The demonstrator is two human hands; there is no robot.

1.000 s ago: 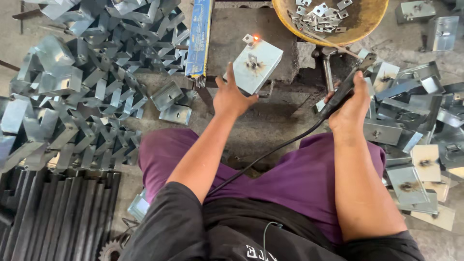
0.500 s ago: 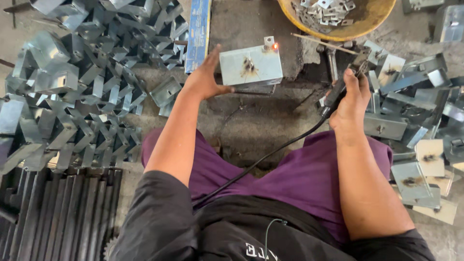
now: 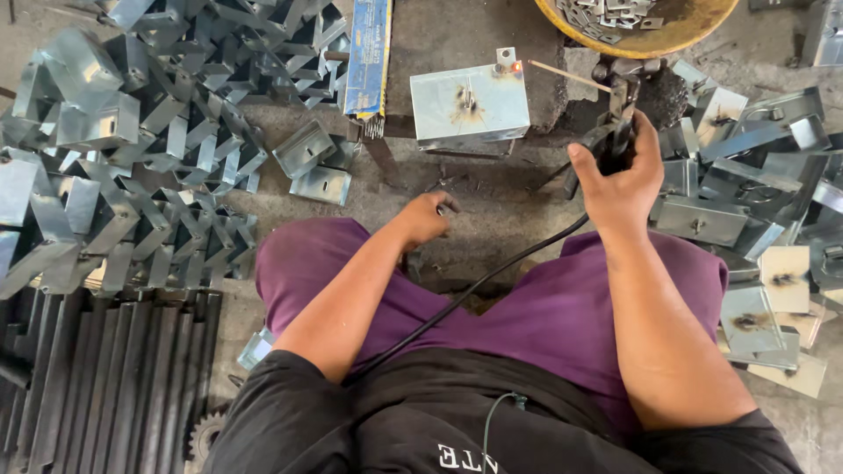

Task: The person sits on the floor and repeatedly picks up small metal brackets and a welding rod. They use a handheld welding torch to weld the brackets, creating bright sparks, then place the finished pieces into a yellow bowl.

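You are sitting low over a grey, scorched concrete floor (image 3: 492, 202) in a metal workshop, your purple trousers filling the lower middle of the frame. A big heap of bent galvanised steel brackets (image 3: 132, 149) covers the upper left, dark ribbed metal bars (image 3: 105, 377) lie at the lower left, and a yellow round basin of small metal pieces (image 3: 632, 22) sits at the top right edge. More flat galvanised plates with burn marks (image 3: 755, 263) are stacked along the right side, and a blue flat packet of welding rods (image 3: 367, 57) lies at the top centre. The galvanised rectangular plate with a small tab standing at its top edge (image 3: 470, 105) rests flat on the floor in the upper middle, with a glowing orange spot beside the tab. Your right hand (image 3: 619, 175) is to the right of that plate and a little below it, closed in a full grip around the black electrode holder (image 3: 615, 132), whose thin rod (image 3: 562, 76) slants up and left toward the tab; the black cable (image 3: 474, 290) runs down across your lap. Your left hand (image 3: 426, 218) is below the plate, well apart from it, loosely curled with fingers bent inward, holding nothing that you can make out, the forearm angled up from the lower left.
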